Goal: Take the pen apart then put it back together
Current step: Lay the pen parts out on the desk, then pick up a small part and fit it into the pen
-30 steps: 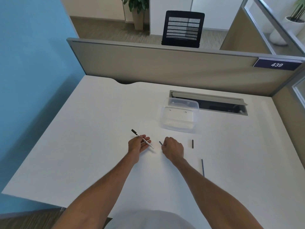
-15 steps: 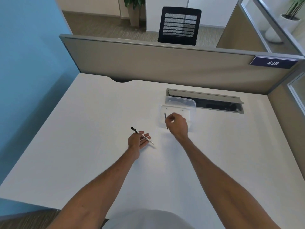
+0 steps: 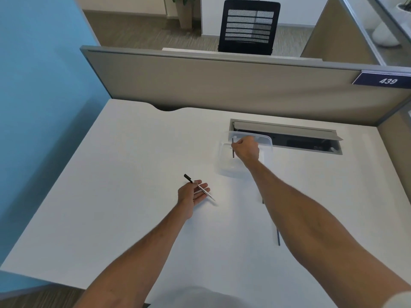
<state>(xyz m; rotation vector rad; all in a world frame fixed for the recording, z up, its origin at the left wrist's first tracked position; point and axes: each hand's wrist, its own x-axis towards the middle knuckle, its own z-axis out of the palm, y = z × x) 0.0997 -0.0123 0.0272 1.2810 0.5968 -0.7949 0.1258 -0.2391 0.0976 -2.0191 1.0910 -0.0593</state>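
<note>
My left hand (image 3: 193, 194) rests palm up on the white desk (image 3: 133, 174) and loosely holds a thin pen refill (image 3: 200, 187), white with a black end pointing away to the left. My right hand (image 3: 246, 149) is stretched out over a clear plastic container (image 3: 231, 167) and pinches a short dark pen part (image 3: 232, 148) upright above it. A dark pen barrel (image 3: 278, 237) lies on the desk, partly hidden by my right forearm. Another small dark piece (image 3: 262, 201) peeks out beside that arm.
A cable slot with a raised grey flap (image 3: 287, 130) is cut into the desk behind the container. A grey partition (image 3: 200, 85) closes the far side and a blue wall (image 3: 33, 85) stands to the left. The desk's near edge runs just below my elbows.
My right hand picked a dark pen part off the desk near my left hand and carried it forward over the clear container. My left hand has stayed put with the refill.
</note>
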